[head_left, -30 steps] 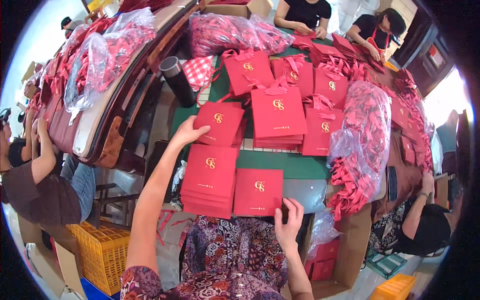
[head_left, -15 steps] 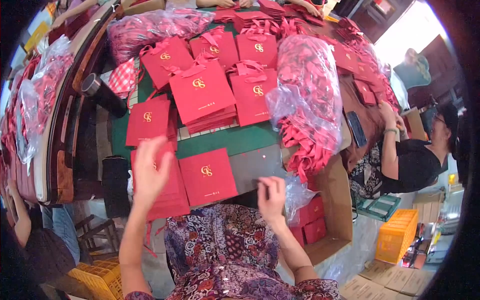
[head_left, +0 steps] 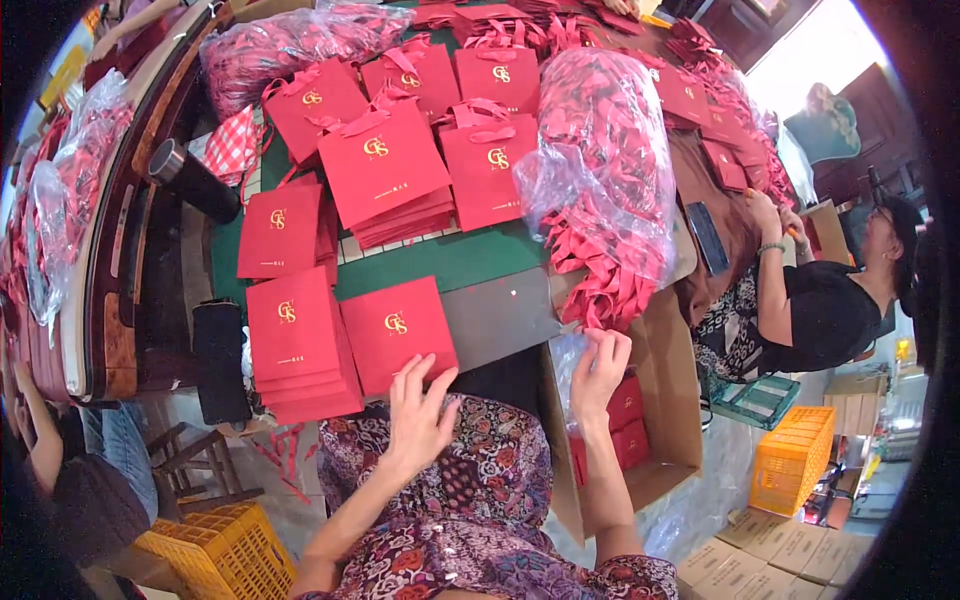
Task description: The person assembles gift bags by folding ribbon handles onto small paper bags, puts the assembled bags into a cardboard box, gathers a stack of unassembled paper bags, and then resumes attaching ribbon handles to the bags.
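Note:
My left hand (head_left: 422,415) is open, its fingertips resting on the lower edge of a flat red paper gift bag (head_left: 398,335) with a gold emblem. Just left of that bag lies a fanned stack of similar red bags (head_left: 300,345). My right hand (head_left: 603,370) is closed, its fingers pinched at the loose lower end of a bundle of red ribbon handles (head_left: 607,285). These ribbons spill from a clear plastic bag (head_left: 605,125). The fingertips partly hide which ribbon they grip.
Finished-looking red bags with ribbon handles (head_left: 385,160) stand in piles farther back. A grey board (head_left: 497,315) lies beside the near bag. Below the right hand is an open cardboard box (head_left: 668,400) holding red bags. A black tumbler (head_left: 195,180) leans at left; a co-worker (head_left: 830,310) sits at right.
My left hand has come from above the left stack down and right to the single bag's lower edge. My right hand has moved right and up to the ribbon bundle.

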The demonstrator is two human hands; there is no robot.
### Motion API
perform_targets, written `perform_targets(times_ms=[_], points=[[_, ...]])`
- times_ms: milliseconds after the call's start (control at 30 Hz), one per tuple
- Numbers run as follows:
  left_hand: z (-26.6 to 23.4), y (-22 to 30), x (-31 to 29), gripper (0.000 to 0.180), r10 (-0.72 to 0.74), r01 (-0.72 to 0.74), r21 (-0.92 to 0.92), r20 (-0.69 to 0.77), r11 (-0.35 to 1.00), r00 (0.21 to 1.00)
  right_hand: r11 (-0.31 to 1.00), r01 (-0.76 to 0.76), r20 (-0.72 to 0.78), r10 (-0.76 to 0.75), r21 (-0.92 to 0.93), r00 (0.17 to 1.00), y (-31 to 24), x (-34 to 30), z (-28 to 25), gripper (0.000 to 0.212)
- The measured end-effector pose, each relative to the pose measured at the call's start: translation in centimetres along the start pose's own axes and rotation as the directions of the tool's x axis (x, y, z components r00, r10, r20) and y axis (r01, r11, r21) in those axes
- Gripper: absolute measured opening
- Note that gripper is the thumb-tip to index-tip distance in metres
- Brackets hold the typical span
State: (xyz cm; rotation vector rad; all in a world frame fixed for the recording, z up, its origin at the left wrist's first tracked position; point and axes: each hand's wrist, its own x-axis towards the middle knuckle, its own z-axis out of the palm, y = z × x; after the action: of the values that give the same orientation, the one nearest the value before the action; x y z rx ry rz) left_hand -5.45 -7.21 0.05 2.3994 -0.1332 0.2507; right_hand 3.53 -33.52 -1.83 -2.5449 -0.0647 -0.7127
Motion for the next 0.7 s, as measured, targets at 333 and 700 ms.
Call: perform_targets(times_ms=[333, 700], points=[[0.3, -1.5, 1.6, 0.071, -0.028, 0.012, 0.172, 0.089, 0.985, 0.996, 0.971, 0.209, 0.075, -0.201, -0.115, 0.977, 2.0, 1.0, 0.6, 0.02], [0.5, -1.4, 3.3, 0.056, 0.034, -0.034, 0.048, 0.01, 0.998, 0.999, 0.838, 0.315, 0.168, -0.423, 0.445, 0.89, -10.3, -0.2, 3.5, 0.026]])
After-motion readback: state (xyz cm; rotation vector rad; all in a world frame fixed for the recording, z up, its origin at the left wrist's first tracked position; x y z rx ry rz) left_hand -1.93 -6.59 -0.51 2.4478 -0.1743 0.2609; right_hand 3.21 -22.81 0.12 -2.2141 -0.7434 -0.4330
